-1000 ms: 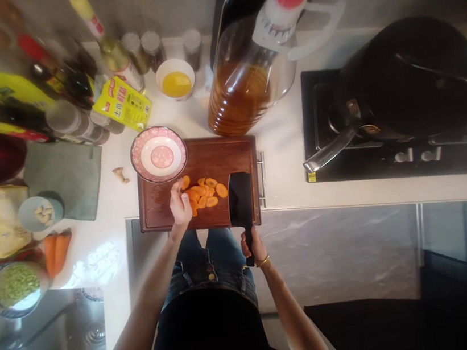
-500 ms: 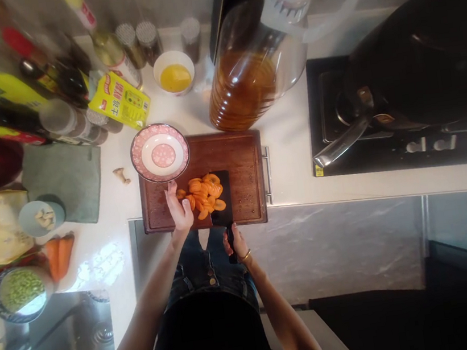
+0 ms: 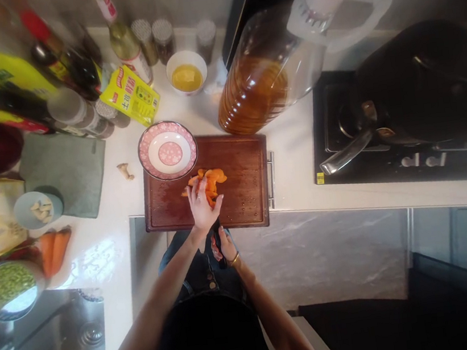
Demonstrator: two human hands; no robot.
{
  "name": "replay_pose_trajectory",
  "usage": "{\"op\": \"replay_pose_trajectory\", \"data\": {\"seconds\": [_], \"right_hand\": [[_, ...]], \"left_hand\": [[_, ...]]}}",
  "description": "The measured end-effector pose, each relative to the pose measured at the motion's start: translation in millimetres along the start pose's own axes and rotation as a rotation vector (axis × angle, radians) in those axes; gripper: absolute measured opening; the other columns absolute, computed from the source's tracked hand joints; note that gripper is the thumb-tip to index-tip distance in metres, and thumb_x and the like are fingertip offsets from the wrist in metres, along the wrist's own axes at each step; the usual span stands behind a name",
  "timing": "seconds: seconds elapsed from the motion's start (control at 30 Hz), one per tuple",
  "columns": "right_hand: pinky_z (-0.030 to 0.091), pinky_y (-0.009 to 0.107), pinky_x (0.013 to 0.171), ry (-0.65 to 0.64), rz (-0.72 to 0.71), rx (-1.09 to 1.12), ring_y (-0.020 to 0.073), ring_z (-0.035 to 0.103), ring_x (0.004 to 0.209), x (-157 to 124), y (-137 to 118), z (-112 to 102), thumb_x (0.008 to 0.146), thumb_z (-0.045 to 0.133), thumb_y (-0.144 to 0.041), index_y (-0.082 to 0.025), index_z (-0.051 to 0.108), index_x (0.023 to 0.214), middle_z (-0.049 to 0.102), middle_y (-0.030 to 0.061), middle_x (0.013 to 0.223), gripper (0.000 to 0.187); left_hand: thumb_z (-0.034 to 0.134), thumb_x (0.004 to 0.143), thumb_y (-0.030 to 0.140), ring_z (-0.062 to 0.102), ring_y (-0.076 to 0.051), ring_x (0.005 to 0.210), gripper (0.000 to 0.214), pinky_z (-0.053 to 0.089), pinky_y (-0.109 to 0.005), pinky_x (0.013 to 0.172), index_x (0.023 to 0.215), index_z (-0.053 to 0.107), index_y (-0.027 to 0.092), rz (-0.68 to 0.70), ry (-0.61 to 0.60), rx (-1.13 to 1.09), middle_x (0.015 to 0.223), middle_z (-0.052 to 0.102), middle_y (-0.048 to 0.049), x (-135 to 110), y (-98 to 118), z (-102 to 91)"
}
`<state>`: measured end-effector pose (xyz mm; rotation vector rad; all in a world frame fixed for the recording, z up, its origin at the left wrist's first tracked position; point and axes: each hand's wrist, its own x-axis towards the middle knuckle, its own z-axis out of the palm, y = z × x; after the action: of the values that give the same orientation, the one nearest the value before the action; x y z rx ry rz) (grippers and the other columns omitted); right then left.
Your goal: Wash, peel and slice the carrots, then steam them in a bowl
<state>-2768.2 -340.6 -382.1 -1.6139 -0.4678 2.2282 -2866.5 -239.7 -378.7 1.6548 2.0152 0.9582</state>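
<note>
My left hand lies over a pile of sliced carrot, fingers spread and touching the slices, thumb held apart. Orange slices show above and between the fingers. In my right hand is the black handle of a kitchen knife, gripped at the near edge of the board. The blade is hidden by the left hand and the carrot. Beneath it all is a brown wooden cutting board. A pink-rimmed plate rests over the board's far left corner.
A large oil jug stands behind the board. To the right, a dark wok sits on the stove. Whole carrots, a bowl of chopped green pieces and the sink are at left. A yellow packet lies among seasoning bottles.
My left hand has moved right, from beside the carrot slices onto them. The knife and slices have shifted slightly left on the board, and the dark blade is now covered.
</note>
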Motion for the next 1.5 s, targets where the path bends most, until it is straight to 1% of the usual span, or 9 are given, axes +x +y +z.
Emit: {"op": "replay_pose_trajectory", "data": {"seconds": [0.23,0.4,0.5,0.63,0.87,1.0,1.17,1.3,1.5], "right_hand": [[0.027,0.024,0.027,0.038,-0.057,-0.031,0.0079,0.030,0.024,-34,-14,-8,0.069,0.037,-0.095,-0.025,0.047,0.058,0.037,-0.0069,0.035,0.072],[0.026,0.022,0.026,-0.014,-0.141,-0.108,0.0069,0.030,0.024,-40,-65,13,0.069,0.039,-0.095,-0.023,0.047,0.058,0.038,-0.0068,0.034,0.073],[0.029,0.021,0.027,-0.048,-0.183,-0.168,0.0069,0.032,0.025,-29,-104,37,0.074,0.039,-0.092,-0.023,0.048,0.060,0.038,-0.0071,0.034,0.071],[0.033,0.021,0.029,-0.028,-0.195,-0.234,0.0071,0.035,0.027,-7,-139,63,0.078,0.040,-0.088,-0.023,0.048,0.059,0.042,-0.0057,0.036,0.069],[0.032,0.021,0.030,0.045,-0.134,-0.162,0.0065,0.035,0.029,3,-145,62,0.078,0.044,-0.086,-0.021,0.049,0.059,0.044,-0.0054,0.039,0.067],[0.030,0.021,0.030,0.041,-0.083,-0.104,0.0059,0.033,0.029,-1,-145,53,0.078,0.045,-0.084,-0.021,0.050,0.062,0.043,-0.0067,0.039,0.065],[0.032,0.020,0.030,0.053,-0.096,-0.110,0.0060,0.034,0.029,-3,-154,58,0.078,0.045,-0.084,-0.021,0.050,0.063,0.044,-0.0069,0.040,0.065],[0.033,0.020,0.030,0.054,-0.105,-0.137,0.0059,0.036,0.030,-7,-157,60,0.076,0.047,-0.085,-0.020,0.050,0.064,0.046,-0.0065,0.041,0.066],[0.031,0.020,0.029,0.079,-0.101,-0.148,0.0063,0.036,0.029,-23,-154,44,0.074,0.048,-0.087,-0.021,0.050,0.063,0.045,-0.0059,0.040,0.067]], "left_hand": [[0.060,0.090,0.044,0.048,-0.032,0.137,0.059,0.030,-0.055,0.118,0.140,0.046,0.016,0.032,0.069,-0.088,0.141,0.056,-0.0201,2,33,-17.8],[0.059,0.092,0.043,0.048,-0.031,0.137,0.056,0.034,-0.051,0.117,0.139,0.048,0.015,0.037,0.204,-0.128,0.138,0.058,-0.0189,40,43,-46.9],[0.058,0.092,0.043,0.047,-0.030,0.139,0.055,0.036,-0.048,0.116,0.137,0.048,0.014,0.026,0.298,-0.136,0.138,0.058,-0.0194,76,31,-61.4],[0.057,0.092,0.044,0.048,-0.030,0.137,0.055,0.036,-0.048,0.116,0.136,0.046,0.013,-0.019,0.315,-0.147,0.139,0.056,-0.0207,120,1,-64.6],[0.052,0.091,0.053,0.058,-0.036,0.123,0.054,0.033,-0.058,0.114,0.125,0.053,0.011,-0.133,0.320,-0.017,0.123,0.066,-0.0232,161,-49,-52.2],[0.037,0.098,0.051,0.057,-0.034,0.127,0.051,0.038,-0.055,0.111,0.126,0.054,0.012,0.019,0.242,-0.063,0.128,0.064,-0.0231,165,-55,-65.3],[0.053,0.092,0.051,0.039,-0.032,0.146,0.064,0.025,-0.054,0.121,0.144,0.044,0.015,0.390,-0.092,-0.027,0.151,0.048,-0.0192,155,-35,-74.5],[0.044,0.097,0.034,0.032,-0.030,0.150,0.056,0.013,-0.058,0.124,0.149,0.041,0.015,0.308,-0.159,0.097,0.154,0.046,-0.0175,157,-36,-64.3],[0.043,0.091,0.020,0.037,-0.031,0.147,0.057,0.017,-0.059,0.123,0.148,0.045,0.013,0.163,-0.075,0.125,0.149,0.052,-0.0198,168,-63,-66.6]]}}
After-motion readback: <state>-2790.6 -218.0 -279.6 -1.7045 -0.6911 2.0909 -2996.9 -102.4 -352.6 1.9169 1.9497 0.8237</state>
